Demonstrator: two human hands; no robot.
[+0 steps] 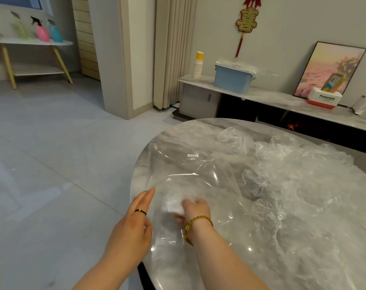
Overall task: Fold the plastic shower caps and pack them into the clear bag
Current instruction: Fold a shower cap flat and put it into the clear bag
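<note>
Packing step: right hand (195, 210) reaching inside clear bag (188, 164), lower centre, fingers pinching folded shower cap (173, 206). Left hand (131, 229), fingers straight, steadying bag mouth. Next move probably calling for releasing cap, then fetching from unfolded cap pile (303, 185), right.

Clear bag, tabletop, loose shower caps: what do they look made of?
Clear bag: thin, glossy transparent plastic film; sharp highlights, table visible through it. Tabletop: polished grey-white stone or stone-look slab, veined and reflective; cannot tell which. Shower caps: thinner, crinkly, cloudy plastic film, heaped in fine wrinkles. Right hand grips a folded one.
</note>
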